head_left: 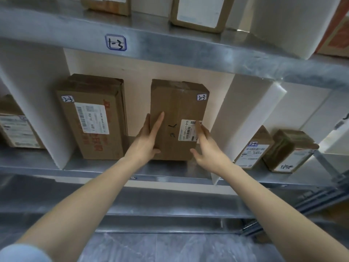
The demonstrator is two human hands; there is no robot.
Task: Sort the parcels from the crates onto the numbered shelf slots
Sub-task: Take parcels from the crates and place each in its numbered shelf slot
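Bare left grip (146,142), bare right grip (207,148), bare forearms (90,201), pale blue sleeve (22,253) on left arm

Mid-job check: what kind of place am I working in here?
Probably a parcel sorting or storage room: a metal shelf with a handwritten slot label reading "1-3", white dividers between slots, and cardboard parcels tagged "2-3" with barcode stickers.

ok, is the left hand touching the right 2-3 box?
Touching. Head view: left hand lays straight fingers on the box front, thumb against its lower left edge.
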